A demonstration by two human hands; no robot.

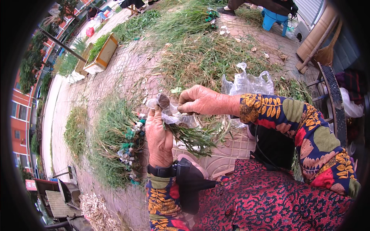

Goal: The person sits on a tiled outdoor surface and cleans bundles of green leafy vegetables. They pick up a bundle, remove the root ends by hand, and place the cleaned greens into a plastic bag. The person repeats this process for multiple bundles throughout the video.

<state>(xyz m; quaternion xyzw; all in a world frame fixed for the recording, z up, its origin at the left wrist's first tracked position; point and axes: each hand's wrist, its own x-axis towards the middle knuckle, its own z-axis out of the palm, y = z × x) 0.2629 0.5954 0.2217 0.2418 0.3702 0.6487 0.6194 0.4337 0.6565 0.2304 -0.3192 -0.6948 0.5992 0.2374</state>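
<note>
My left hand (pixel 159 138) is closed around a bunch of green leafy plants (pixel 196 138), whose leaves hang down to the right. A brown root ball (pixel 163 101) with thin clear plastic (pixel 171 111) about it stands at the top of this bunch. Just to the right, my right hand (pixel 199 101) pinches the edge of the clear plastic between thumb and fingers. Behind my right wrist lies a crumpled clear plastic bag (pixel 248 82) on dry grass. Left of my left hand lies a pile of green bunches (pixel 112 144), their ends wrapped in green and white plastic.
Loose grass (pixel 202 60) covers the paving ahead. Planter boxes (pixel 101 55) stand at upper left, a blue stool (pixel 274 21) with a seated person at upper right. A broom (pixel 326 53) and a metal-framed chair (pixel 332 95) are at right. Dry peelings (pixel 96 212) lie at lower left.
</note>
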